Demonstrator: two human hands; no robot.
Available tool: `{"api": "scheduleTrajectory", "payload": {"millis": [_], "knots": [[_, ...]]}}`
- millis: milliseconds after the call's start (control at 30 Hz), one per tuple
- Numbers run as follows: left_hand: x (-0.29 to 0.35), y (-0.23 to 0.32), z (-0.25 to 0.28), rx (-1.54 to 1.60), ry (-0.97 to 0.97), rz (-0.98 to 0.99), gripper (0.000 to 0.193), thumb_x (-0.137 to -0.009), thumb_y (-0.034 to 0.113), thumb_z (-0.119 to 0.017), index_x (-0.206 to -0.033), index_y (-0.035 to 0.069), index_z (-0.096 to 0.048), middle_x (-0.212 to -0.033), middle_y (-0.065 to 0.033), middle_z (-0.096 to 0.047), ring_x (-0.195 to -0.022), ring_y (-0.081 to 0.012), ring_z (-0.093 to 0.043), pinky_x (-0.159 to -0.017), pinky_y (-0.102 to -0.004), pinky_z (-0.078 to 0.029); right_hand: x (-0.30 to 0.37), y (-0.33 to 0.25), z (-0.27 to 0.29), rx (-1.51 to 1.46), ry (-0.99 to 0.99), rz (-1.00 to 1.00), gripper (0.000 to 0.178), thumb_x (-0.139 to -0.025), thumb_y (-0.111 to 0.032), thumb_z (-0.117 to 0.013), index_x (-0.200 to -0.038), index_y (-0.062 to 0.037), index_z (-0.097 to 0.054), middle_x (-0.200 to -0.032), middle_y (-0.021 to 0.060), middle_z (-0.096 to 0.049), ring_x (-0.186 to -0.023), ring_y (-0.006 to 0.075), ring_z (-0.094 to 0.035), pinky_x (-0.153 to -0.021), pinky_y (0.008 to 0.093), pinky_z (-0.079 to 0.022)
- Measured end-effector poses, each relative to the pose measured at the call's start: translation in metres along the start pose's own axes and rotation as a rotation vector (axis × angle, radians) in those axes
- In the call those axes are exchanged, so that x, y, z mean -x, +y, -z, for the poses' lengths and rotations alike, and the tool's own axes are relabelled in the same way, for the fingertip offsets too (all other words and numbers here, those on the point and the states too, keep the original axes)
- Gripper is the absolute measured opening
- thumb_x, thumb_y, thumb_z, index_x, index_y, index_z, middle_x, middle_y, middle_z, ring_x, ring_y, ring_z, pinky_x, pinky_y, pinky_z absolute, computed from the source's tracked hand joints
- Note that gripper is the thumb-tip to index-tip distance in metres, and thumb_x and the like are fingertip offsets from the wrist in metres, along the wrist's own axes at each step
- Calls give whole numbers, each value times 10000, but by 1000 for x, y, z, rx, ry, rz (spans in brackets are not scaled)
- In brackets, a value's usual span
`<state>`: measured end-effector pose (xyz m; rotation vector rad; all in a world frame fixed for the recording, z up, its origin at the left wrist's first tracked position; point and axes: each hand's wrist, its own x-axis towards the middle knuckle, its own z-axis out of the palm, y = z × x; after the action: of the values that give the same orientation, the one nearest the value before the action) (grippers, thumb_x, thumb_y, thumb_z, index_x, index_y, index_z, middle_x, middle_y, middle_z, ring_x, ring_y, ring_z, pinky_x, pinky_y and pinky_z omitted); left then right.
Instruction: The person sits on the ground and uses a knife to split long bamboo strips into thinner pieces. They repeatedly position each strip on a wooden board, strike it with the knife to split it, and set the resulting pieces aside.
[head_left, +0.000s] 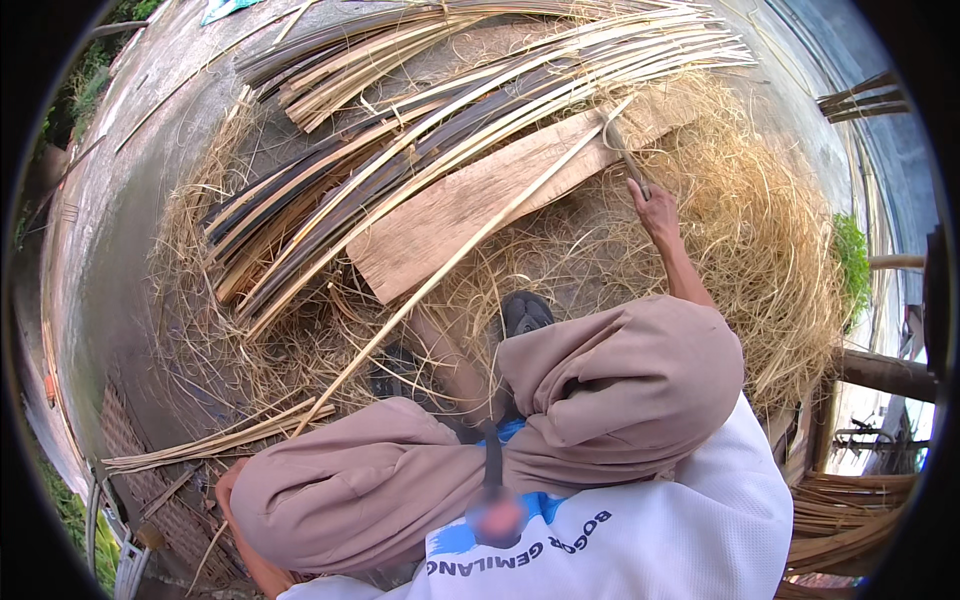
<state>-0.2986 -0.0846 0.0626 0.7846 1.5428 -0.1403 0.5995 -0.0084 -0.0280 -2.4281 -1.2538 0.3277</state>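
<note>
My right hand is closed around the handle of a knife. Its blade reaches up over the far part of a wide wooden board, where it meets a long pale strip of what looks like split bamboo. This strip slants across the board down to the left, and its near end disappears by my left knee. My left hand does not show.
Beyond the board lie bundles of long dark and pale strips. Curly shavings are heaped on the right and scattered around. A few thin strips lie at left. My dark shoe is near the board. Wooden poles jut in at right.
</note>
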Motion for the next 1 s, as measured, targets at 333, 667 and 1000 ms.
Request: {"api": "scheduleTrajectory", "payload": {"millis": [333, 667, 1000], "knots": [[-97, 149, -185, -410, 561, -693, 304, -998, 305, -683, -842, 47, -721, -592, -66, -535, -553, -147, -491, -536, -338, -373, 181, -156, -85, -276, -287, 514, 488, -951, -462, -719, -791, -22, -582, -634, 156, -574, -564, 279, -581, -544, 441, -459], [-97, 114, -186, -544, 797, -825, 331, -1000, 315, -674, -795, 54, -674, -615, -147, -569, -508, -313, -544, -514, -426, -396, 24, -56, -18, -115, -46, 57, 628, -952, -605, -643, -735, -17, -598, -568, 174, -610, -493, 319, -586, -516, 480, -469], [-81, -24, -85, -419, 705, -699, 147, -988, 205, -691, -1065, 101, -760, -693, -127, -582, -576, -232, -534, -550, -366, -391, 36, -42, -36, -156, -80, 83, 597, -988, -599, -596, -712, -70, -583, -591, 64, -591, -511, 187, -561, -492, 400, -454]]}}
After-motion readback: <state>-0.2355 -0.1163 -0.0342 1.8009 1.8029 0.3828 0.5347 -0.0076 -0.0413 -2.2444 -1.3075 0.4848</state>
